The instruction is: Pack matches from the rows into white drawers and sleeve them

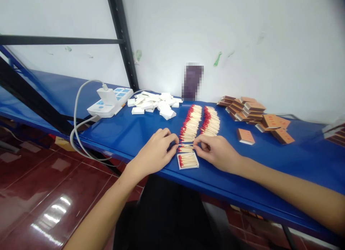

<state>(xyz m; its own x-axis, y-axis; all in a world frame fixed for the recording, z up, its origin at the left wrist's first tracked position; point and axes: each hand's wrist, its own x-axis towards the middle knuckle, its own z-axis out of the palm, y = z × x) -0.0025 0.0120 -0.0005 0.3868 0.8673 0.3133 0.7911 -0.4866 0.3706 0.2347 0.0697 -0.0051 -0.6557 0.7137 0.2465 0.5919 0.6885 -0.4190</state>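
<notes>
My left hand (155, 151) pinches the red-headed ends of a few matches (185, 145), thumb and forefinger together. At the plain ends of the same matches, my right hand (217, 153) is closed in a pinch. Just in front of them lies a small white inner tray (198, 165) of a matchbox, filled with matches whose red heads point left. Behind my hands a long row of matches (192, 122) stretches back towards the wall. A second, shorter row (211, 122) runs beside it on the right.
White inner trays (155, 102) lie heaped at the back left. Orange-brown matchbox sleeves (249, 110) are piled at the back right, with a single matchbox (245, 136) nearer. A white power strip (107, 104) with cables sits left, near a black shelf post (124, 41). The blue tabletop (269, 167) ends near my lap.
</notes>
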